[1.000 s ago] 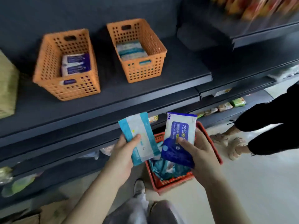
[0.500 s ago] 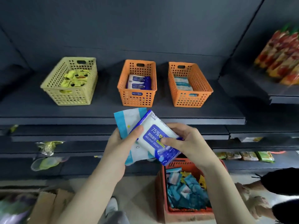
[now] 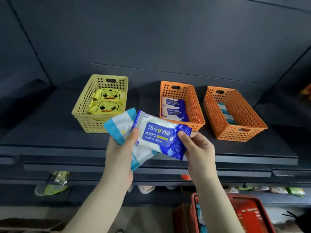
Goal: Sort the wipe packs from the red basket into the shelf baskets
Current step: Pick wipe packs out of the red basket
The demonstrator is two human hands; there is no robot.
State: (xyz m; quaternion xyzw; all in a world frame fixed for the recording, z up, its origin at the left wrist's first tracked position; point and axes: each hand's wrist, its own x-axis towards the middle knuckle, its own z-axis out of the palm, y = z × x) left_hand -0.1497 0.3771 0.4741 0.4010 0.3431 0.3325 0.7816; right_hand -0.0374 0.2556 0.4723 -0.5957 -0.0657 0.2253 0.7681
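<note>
My left hand holds a light-blue-and-white wipe pack, its thumb also pressing the dark-blue alcohol wipes pack lying on top. My right hand pinches the right end of that alcohol pack. Both hands are raised in front of the shelf edge. On the shelf stand a yellow basket with yellow duck packs, a middle orange basket with dark-blue alcohol packs, and a right orange basket with light-blue packs. The red basket sits on the floor at lower right.
The dark shelf runs across the view with a dark back panel above. Lower shelves hold small packets and green packs. A dark object shows at the bottom right edge.
The view tilted up and nearer the shelf. Both hands rose with the packs toward the baskets; the alcohol pack now lies flatter across the light-blue pack. The red basket dropped low in view.
</note>
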